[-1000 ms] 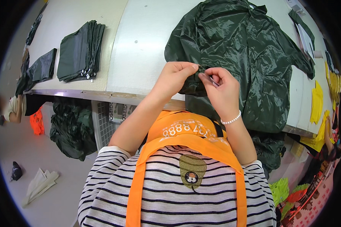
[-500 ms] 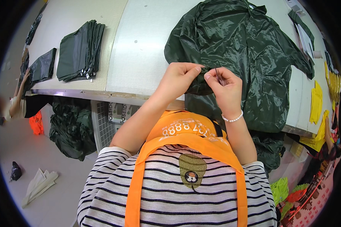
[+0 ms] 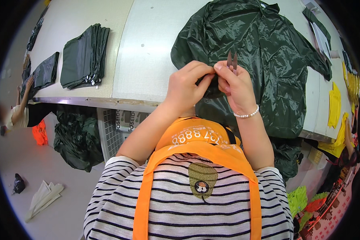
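A shiny dark green raincoat [image 3: 244,38] lies spread on the table in front of me. My right hand [image 3: 239,86], with a pearl bracelet at its wrist, is closed on small thread snips [image 3: 232,61]. Their two pointed blades stick up past my fingers, slightly apart. My left hand [image 3: 188,86] is closed in a pinch, its fingertips meeting my right thumb and forefinger over the raincoat's near left part. What lies between those fingertips is too small to make out. Dark green cloth shows beneath both hands.
A stack of folded dark green garments [image 3: 84,58] stands left on the table [image 3: 144,68]. Another person's arm [image 3: 25,94] reaches a folded piece at far left. Dark green cloth [image 3: 76,138] is heaped below the table edge. Yellow pieces [image 3: 334,106] lie at right.
The snips have swung up, so their blades now point away from me above my right fingers. Both hands have shifted slightly; the bunched green cloth between my fingertips no longer shows there.
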`<state>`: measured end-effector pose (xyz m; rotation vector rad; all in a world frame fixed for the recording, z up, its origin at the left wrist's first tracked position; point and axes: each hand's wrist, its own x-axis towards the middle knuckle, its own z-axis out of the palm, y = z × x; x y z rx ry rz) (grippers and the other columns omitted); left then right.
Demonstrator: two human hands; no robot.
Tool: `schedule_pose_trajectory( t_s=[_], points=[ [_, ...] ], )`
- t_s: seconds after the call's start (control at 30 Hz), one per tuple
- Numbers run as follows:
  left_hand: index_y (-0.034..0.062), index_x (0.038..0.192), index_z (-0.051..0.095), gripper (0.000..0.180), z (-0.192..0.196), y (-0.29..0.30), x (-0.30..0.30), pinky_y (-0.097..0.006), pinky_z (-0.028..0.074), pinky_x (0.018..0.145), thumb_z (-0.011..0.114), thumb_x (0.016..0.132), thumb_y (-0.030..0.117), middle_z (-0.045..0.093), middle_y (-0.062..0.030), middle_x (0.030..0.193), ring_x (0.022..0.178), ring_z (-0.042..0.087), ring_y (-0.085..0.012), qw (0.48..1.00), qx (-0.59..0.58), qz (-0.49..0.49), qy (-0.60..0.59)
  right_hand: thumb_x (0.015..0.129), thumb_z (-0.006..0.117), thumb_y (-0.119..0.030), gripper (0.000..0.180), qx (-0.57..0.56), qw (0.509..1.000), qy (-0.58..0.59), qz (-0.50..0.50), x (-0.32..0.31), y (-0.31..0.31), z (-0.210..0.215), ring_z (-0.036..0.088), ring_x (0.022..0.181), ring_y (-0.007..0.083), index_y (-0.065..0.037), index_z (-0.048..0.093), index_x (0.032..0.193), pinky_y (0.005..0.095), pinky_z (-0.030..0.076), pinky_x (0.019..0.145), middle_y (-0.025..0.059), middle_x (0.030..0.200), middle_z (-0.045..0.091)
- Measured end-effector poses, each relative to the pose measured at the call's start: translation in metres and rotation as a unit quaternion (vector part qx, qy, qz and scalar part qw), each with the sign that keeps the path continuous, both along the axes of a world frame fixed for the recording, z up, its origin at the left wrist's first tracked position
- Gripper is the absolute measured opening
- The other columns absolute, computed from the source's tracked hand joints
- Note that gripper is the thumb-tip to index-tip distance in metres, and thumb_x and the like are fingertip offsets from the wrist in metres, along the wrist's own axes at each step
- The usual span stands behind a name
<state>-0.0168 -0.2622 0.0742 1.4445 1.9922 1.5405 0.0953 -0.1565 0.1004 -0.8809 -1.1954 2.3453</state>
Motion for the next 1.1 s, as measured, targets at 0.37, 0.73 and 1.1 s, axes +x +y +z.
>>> schedule_pose_trajectory(
  t_s=[0.37, 0.73, 1.1],
  points=[
    [0.0005, 0.095, 0.059, 0.008, -0.005, 0.000, -0.018, -0.018, 0.045, 0.074, 0.060, 0.091, 0.007, 0.063, -0.0019, 0.087, 0.081, 0.058, -0.0057, 0.938, 0.013, -0.024, -0.345, 0.087, 0.066, -0.017, 0.019, 0.551, 0.823, -0.136, 0.024, 0.024, -0.012, 0.008, 0.061, 0.070, 0.0203, -0.003, 0.057, 0.097, 0.0270, 0.048, 0.060, 0.0078, 0.088, 0.058],
    [0.0016, 0.096, 0.058, 0.008, -0.005, 0.002, -0.017, -0.018, 0.044, 0.071, 0.060, 0.092, 0.008, 0.064, -0.0013, 0.086, 0.082, 0.058, -0.0053, 0.947, 0.005, -0.046, -0.317, 0.084, 0.068, -0.021, 0.018, 0.617, 0.768, -0.170, 0.008, 0.023, -0.013, 0.003, 0.063, 0.066, 0.0225, -0.006, 0.059, 0.088, 0.0313, 0.048, 0.053, 0.0061, 0.085, 0.059],
    [0.0018, 0.091, 0.057, 0.006, 0.001, 0.002, -0.009, -0.017, 0.040, 0.062, 0.060, 0.091, 0.007, 0.059, 0.0026, 0.076, 0.071, 0.052, -0.0019, 0.972, -0.015, -0.040, -0.231, 0.085, 0.067, -0.023, 0.019, 0.555, 0.806, -0.192, 0.076, 0.029, -0.005, 0.013, 0.063, 0.072, 0.0257, -0.006, 0.059, 0.088, 0.0331, 0.048, 0.060, 0.0075, 0.083, 0.061]
  ],
)
